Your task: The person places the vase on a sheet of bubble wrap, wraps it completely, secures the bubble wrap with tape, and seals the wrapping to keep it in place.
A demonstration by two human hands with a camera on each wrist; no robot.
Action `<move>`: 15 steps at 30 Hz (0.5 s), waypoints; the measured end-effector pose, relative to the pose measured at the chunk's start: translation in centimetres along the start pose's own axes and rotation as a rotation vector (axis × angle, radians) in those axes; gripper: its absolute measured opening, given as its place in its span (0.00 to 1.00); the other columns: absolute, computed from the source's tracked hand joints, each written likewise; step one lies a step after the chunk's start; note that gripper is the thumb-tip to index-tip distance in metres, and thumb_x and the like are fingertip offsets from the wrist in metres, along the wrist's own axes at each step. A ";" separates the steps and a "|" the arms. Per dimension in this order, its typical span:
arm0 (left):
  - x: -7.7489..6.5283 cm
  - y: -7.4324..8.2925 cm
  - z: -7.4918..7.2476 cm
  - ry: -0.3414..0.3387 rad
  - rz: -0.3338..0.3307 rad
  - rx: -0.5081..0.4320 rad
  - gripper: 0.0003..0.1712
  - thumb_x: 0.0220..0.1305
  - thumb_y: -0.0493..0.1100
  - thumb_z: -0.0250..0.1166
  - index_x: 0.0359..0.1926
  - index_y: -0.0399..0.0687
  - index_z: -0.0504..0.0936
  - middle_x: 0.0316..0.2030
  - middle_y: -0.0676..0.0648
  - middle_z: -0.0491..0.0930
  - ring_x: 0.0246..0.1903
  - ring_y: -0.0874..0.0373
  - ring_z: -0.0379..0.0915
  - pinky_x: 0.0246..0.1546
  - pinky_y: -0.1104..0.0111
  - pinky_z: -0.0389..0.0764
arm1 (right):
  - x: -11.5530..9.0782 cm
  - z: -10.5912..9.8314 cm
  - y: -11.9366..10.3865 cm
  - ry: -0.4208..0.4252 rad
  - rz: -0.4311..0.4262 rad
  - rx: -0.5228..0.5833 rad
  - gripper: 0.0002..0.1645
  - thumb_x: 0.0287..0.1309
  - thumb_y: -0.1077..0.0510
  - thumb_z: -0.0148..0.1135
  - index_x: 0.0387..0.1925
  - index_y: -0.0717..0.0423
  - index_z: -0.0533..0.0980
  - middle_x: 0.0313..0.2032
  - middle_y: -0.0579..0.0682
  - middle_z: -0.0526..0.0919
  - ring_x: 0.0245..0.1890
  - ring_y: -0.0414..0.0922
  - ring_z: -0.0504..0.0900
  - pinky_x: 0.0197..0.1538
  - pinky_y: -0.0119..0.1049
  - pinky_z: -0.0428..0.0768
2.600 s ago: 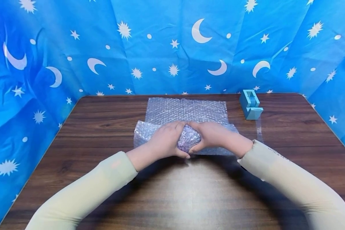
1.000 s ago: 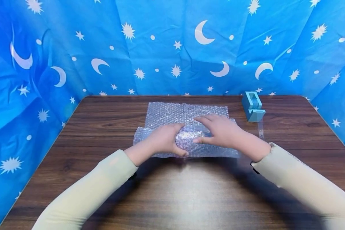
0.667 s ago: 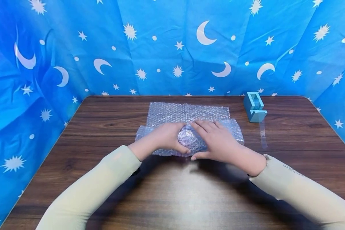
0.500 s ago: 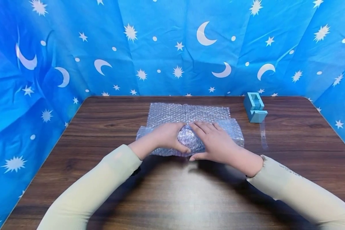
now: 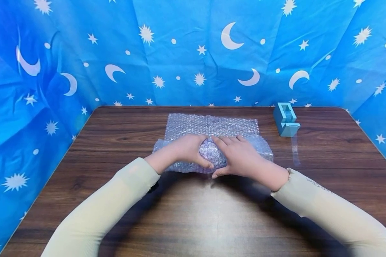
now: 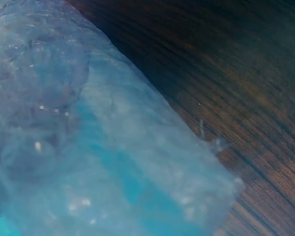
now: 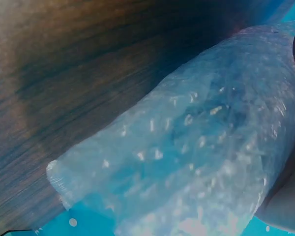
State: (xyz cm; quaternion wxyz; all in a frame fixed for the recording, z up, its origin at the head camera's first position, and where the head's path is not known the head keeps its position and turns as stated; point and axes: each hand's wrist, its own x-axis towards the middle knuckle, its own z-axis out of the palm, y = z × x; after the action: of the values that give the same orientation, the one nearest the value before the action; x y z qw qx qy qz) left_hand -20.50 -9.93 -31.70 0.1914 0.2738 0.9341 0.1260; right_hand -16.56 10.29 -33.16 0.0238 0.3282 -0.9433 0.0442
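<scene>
Bubble wrap (image 5: 212, 126) lies at the middle of the wooden table (image 5: 193, 217), its near part rolled round a rounded bulge; what is inside cannot be made out. A blue tape dispenser (image 5: 286, 130) at the table's far right holds a roll of clear tape (image 5: 288, 115), with a loose strip (image 5: 295, 150) trailing onto the wood. A second ago the right hand (image 5: 242, 155) was spread away from the bulge; now its fingers lie over the top and its thumb is at the near edge. The left hand (image 5: 187, 149) keeps nearly the same hold, so both are clasped round the roll, their thumbs close to each other. The wrap is clear, silvery and glinting, flat at the far side, with crumpled, flattened ends jutting out past each hand.
</scene>
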 end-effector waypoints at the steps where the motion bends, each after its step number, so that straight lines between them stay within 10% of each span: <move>1: 0.1 0.0 0.0 -0.003 0.000 -0.008 0.62 0.53 0.64 0.76 0.76 0.33 0.59 0.71 0.35 0.71 0.70 0.40 0.71 0.73 0.52 0.71 | 0.1 0.0 0.0 -0.016 0.004 -0.004 0.69 0.42 0.24 0.74 0.75 0.61 0.63 0.69 0.63 0.75 0.68 0.61 0.76 0.69 0.67 0.72; 15: 0.1 -0.5 -0.2 -0.010 0.028 -0.070 0.58 0.54 0.63 0.75 0.77 0.39 0.61 0.66 0.38 0.77 0.64 0.44 0.77 0.68 0.54 0.77 | 2.5 -0.4 0.3 -0.196 0.043 0.019 0.70 0.41 0.28 0.78 0.77 0.55 0.58 0.59 0.64 0.83 0.49 0.59 0.88 0.47 0.57 0.88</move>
State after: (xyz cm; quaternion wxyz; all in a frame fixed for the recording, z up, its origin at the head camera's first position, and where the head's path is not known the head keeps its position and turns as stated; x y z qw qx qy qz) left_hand -20.93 -10.29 -31.74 0.2036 0.2805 0.9243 0.1599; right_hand -18.72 9.01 -32.61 -0.0727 0.3107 -0.9475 0.0215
